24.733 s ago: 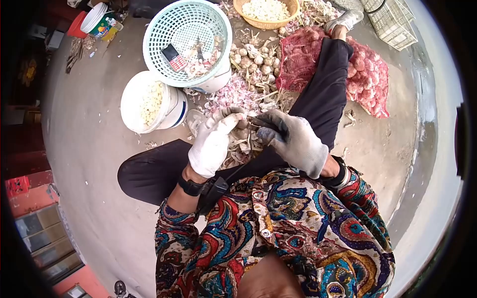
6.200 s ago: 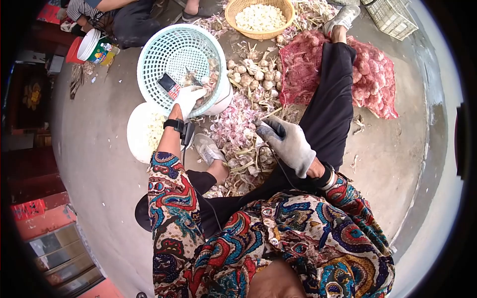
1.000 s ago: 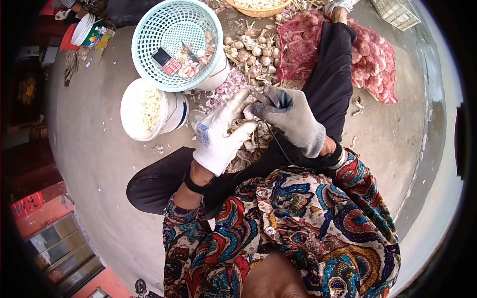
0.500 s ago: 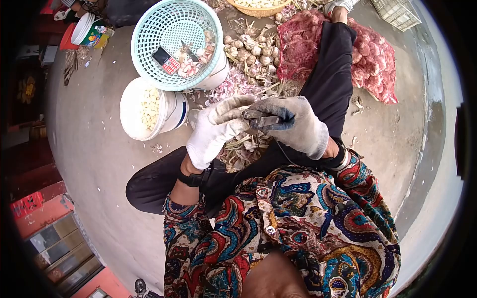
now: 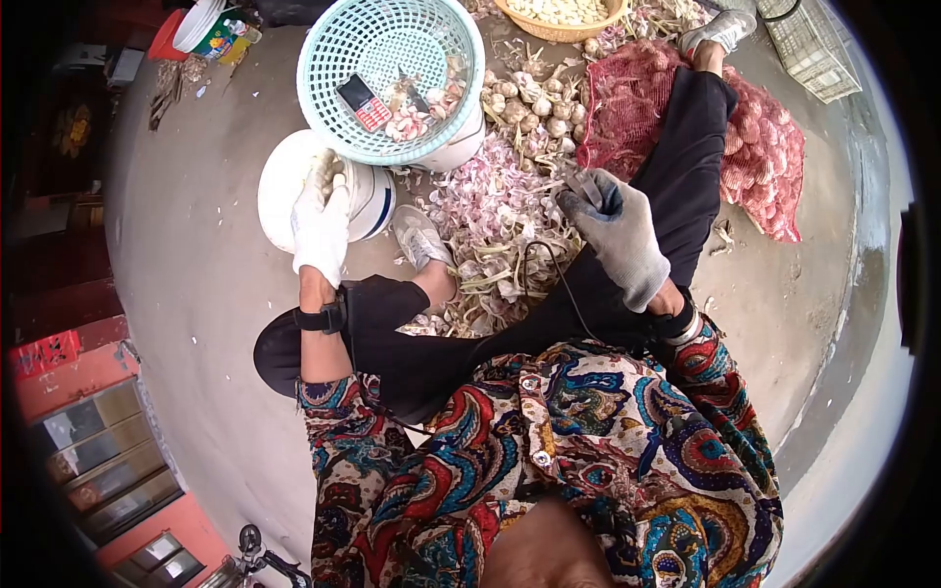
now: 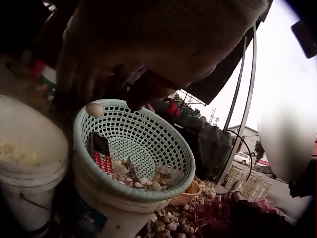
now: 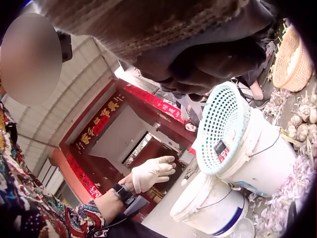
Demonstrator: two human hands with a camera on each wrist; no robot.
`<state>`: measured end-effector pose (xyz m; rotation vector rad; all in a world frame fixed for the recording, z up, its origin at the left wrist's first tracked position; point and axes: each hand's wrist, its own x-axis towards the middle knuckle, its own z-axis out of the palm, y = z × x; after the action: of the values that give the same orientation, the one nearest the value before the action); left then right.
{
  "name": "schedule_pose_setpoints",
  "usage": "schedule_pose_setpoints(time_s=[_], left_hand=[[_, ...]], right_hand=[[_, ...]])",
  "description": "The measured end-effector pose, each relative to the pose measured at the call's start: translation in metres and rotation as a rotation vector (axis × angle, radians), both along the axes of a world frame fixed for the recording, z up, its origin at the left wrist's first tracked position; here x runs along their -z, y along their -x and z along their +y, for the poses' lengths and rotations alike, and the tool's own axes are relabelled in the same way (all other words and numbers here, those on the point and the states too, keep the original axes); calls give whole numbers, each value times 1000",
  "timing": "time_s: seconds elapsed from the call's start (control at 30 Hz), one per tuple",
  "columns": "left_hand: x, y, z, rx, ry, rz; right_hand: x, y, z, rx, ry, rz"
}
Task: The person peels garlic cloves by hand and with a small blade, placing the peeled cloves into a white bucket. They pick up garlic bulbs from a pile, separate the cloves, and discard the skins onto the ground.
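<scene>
My gloved left hand (image 5: 323,225) is over the white bucket (image 5: 277,201), its fingers loosely extended in the right wrist view. Below that hand, a peeled garlic clove (image 7: 184,182) hangs in mid-air above the bucket mouth; the left wrist view shows the clove (image 6: 94,110) too. Peeled cloves (image 6: 19,154) lie inside the bucket. My gloved right hand (image 5: 627,240) grips a small knife (image 5: 589,186), blade pointing up and left, above a heap of garlic skins (image 5: 500,211). Most of the knife handle is hidden in the glove.
A pale green basket (image 5: 319,118) sits on another bucket (image 5: 456,152), with a phone (image 5: 365,102) and garlic pieces inside. Whole garlic bulbs (image 5: 534,113) lie beyond the skins. A red mesh sack (image 5: 760,157) lies right of my leg. A yellow basket (image 5: 564,37) holds peeled cloves.
My left hand has moved away from the right hand, leftward to over the white bucket, and let go of a clove. My right hand still grips the knife, now apart from the left.
</scene>
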<state>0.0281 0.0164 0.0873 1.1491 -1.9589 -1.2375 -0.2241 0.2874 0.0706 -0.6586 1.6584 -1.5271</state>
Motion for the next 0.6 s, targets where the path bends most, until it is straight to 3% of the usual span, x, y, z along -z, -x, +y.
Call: schedule_pose_setpoints(time_s=[0.03, 0.07, 0.13, 0.17, 0.23, 0.33, 0.4, 0.6], left_hand=[[15, -10, -21, -102, 224, -58], [12, -8, -26, -110, 229, -57], [7, -7, -36, -164, 337, -343], [15, -1, -44, -84, 199, -272], [20, 21, -42, 68, 235, -525], [52, 49, -57, 162, 569, -685], [81, 61, -81, 163, 558, -811], [72, 83, -95, 273, 523, -1016]], right_hand=[[9, 0, -1, -30, -49, 56], [10, -3, -4, -43, -54, 65], [-10, -10, -6, -118, -148, 10], [2, -15, -7, -112, -83, -37], [19, -16, -6, -207, -178, 115], [7, -22, -5, -225, -252, 275], [21, -25, -1, -192, -214, 339], [13, -25, 5, -155, -234, 300]])
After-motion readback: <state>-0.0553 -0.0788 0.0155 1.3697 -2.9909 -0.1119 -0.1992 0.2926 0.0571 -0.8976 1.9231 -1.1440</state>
